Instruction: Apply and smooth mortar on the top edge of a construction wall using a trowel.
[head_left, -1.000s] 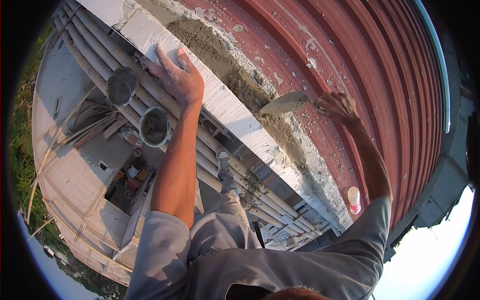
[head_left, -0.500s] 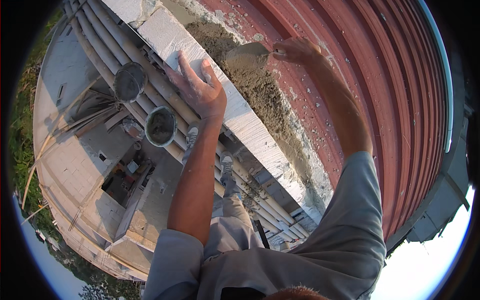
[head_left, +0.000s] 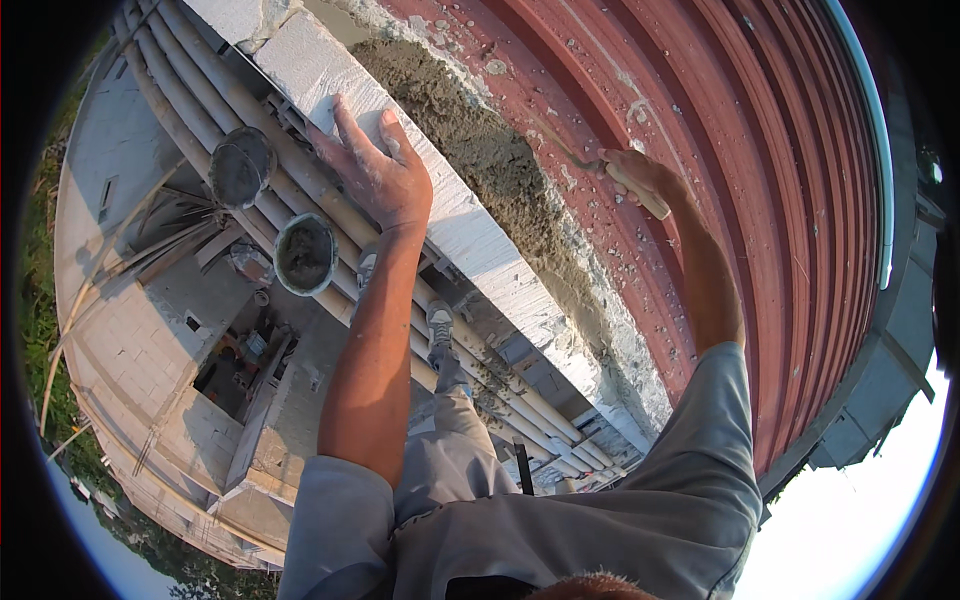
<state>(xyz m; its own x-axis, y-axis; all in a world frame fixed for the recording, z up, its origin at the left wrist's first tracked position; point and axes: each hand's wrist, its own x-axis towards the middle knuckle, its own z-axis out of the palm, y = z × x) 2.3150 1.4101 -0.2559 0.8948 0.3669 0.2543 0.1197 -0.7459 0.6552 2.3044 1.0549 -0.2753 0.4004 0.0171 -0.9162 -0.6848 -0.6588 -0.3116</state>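
My left hand (head_left: 388, 180) rests against the outer side and top edge of a long white block course (head_left: 490, 255), its fingers spread and dusted with white. To the right of the white blocks runs a band of wet grey mortar (head_left: 465, 150), rough and lumpy along its length. My right hand (head_left: 640, 172) is closed round the pale handle of a trowel (head_left: 652, 204) above the red corrugated metal roof (head_left: 700, 110). The trowel's blade is turned nearly edge-on, pointing toward the mortar, so its face is hard to see.
Two buckets of grey mix, one (head_left: 242, 168) farther and one (head_left: 305, 255) nearer, sit on scaffold poles (head_left: 205, 90) at the left. My shoe (head_left: 440, 318) stands on these poles. Far below lie a building (head_left: 130, 400) with an opening and a stack of planks (head_left: 195, 235).
My right hand has drawn the trowel right and back, off the mortar and over the red roof, tipping its blade edge-on. My left hand stays on the white block.
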